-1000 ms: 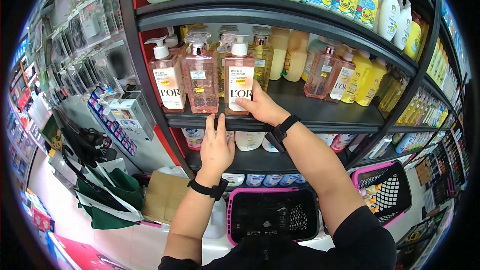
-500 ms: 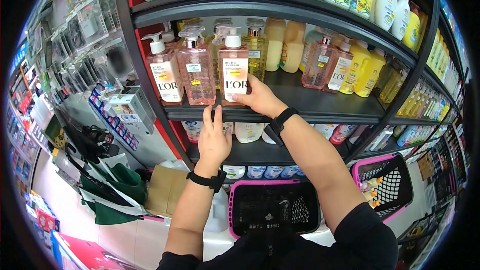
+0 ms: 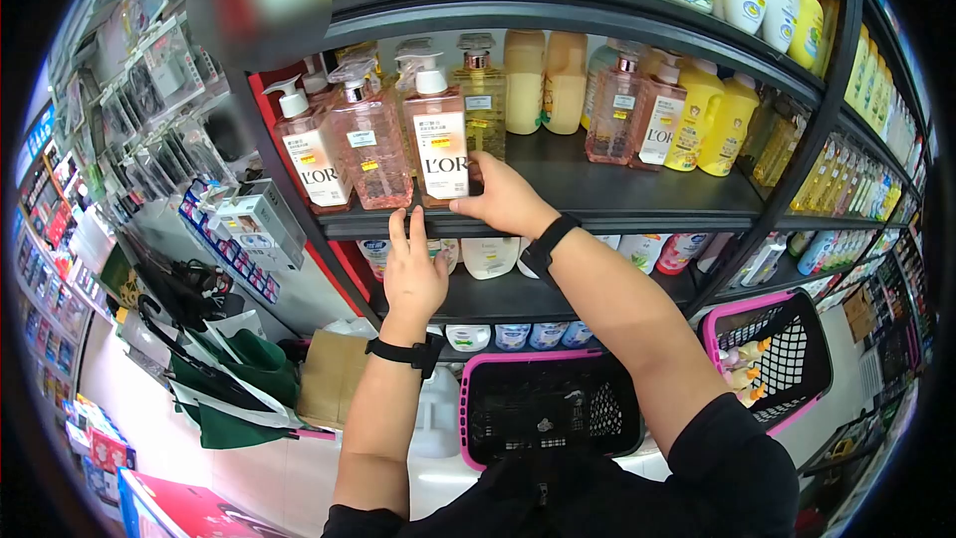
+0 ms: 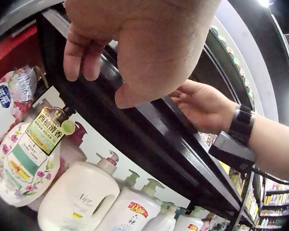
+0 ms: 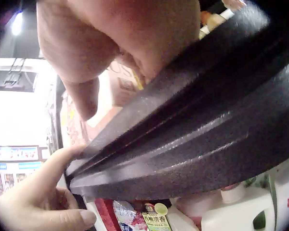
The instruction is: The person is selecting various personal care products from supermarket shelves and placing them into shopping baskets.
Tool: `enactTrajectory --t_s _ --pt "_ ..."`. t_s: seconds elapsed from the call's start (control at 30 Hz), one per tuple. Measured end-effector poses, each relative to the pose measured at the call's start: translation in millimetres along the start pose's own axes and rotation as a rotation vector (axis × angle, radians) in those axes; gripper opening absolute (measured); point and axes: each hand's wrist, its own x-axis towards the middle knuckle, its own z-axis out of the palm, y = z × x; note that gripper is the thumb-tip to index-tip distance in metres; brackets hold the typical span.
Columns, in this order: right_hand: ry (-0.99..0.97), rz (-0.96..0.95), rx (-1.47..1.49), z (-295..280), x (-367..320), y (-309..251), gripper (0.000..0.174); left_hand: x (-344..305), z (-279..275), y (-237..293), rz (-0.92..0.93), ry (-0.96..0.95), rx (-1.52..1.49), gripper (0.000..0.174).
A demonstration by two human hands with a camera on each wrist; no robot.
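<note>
On the middle shelf (image 3: 597, 194) stands a pink pump bottle (image 3: 441, 154) with a white label and white pump top. My right hand (image 3: 506, 201) grips it low on its right side, thumb at the bottom front corner, the other fingers partly hidden beside it. In the right wrist view this hand hangs over the shelf edge, close to the label. My left hand (image 3: 415, 279) has its fingers stretched up to the shelf's front edge, below a clear pink pump bottle (image 3: 373, 154). A second white-labelled pink bottle (image 3: 315, 159) stands at the left end of the row.
More pink and yellow bottles (image 3: 699, 120) stand farther right along this shelf. Beneath it are white bottles (image 4: 79, 197). On the floor are a black basket (image 3: 468, 408) with a pink rim and another basket (image 3: 812, 379) with small bottles inside. Hanging packages (image 3: 164, 70) line the left wall.
The head view has shifted, so the shelf sits farther left and slightly higher. My right thumb has slid from the label's front down to the bottle's lower corner. My left fingers remain at the shelf edge.
</note>
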Motion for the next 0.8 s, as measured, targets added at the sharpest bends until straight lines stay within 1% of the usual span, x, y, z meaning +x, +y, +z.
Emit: enactTrajectory --t_s 0.03,0.1,0.13,0.17,0.2,0.23,0.3,0.33,0.43,0.47,0.5,0.53,0.57,0.6,0.63,0.67,0.7,0.77,0.8 --pt "0.089 -0.002 -0.302 -2.3 -12.5 -8.9 0.072 -0.1 0.3 0.5 0.007 0.011 0.010 0.079" --pt "0.077 0.014 -0.365 -13.4 -39.6 -22.8 0.074 -1.2 1.8 1.3 0.022 0.029 0.026 0.077" --pt "0.094 -0.054 -0.402 -17.7 -55.1 -23.4 0.073 -0.2 -0.5 4.6 0.011 0.019 0.017 0.078" --pt "0.115 -0.113 -0.444 -23.9 -73.8 -22.7 0.072 0.4 0.7 5.2 0.041 0.051 0.018 0.080" --pt "0.113 -0.231 -0.504 -33.6 -95.5 -22.1 0.071 0.4 1.5 5.6 0.051 0.060 0.035 0.080" --pt "0.113 -0.256 -0.528 -43.9 -121.1 -27.2 0.067 0.6 2.7 7.2 0.068 0.066 0.044 0.080" --pt "0.028 -0.113 -0.382 -69.7 -176.0 -21.8 0.069 4.3 -0.4 17.6 0.005 0.017 0.031 0.078" --pt "0.012 -0.027 -0.334 -85.7 -206.6 -16.2 0.065 4.7 4.7 15.1 0.038 0.049 0.056 0.078" --pt "0.025 0.135 -0.369 -149.2 -309.7 10.8 0.058 3.2 18.9 -0.3 0.161 0.106 0.115 0.079" --pt "0.063 0.186 -0.389 -175.4 -343.3 14.9 0.052 3.0 20.7 1.6 0.145 0.095 0.118 0.079" --pt "0.100 0.288 -0.385 -202.8 -372.4 16.0 0.050 3.0 23.3 0.0 0.127 0.085 0.127 0.080" --pt "0.188 0.356 -0.409 -228.8 -401.9 17.1 0.046 2.6 29.5 -9.5 0.151 0.099 0.175 0.079" --pt "0.271 0.466 -0.344 -255.6 -429.6 21.9 0.045 2.6 34.4 -17.9 0.174 0.120 0.224 0.079" --pt "0.298 0.641 -0.295 -283.9 -451.9 25.9 0.040 3.0 37.5 -20.2 0.171 0.130 0.213 0.078" --pt "0.367 0.716 -0.223 -310.0 -477.0 34.5 0.038 2.5 39.5 -18.8 0.169 0.144 0.205 0.078" --pt "0.429 0.688 -0.374 -331.6 -508.5 57.2 0.037 -1.1 40.6 -13.7 0.174 0.156 0.190 0.076" --pt "0.462 0.792 -0.405 -350.2 -526.4 57.6 0.044 -3.0 43.8 -18.7 0.163 0.183 0.225 0.075" --pt "0.365 0.935 -0.522 -376.2 -569.9 85.4 0.046 -19.1 60.3 -18.5 -0.036 0.197 0.181 0.070" --pt "0.304 1.002 -0.536 -379.4 -592.3 106.1 0.048 -30.2 73.7 -27.0 -0.045 0.122 0.113 0.068"
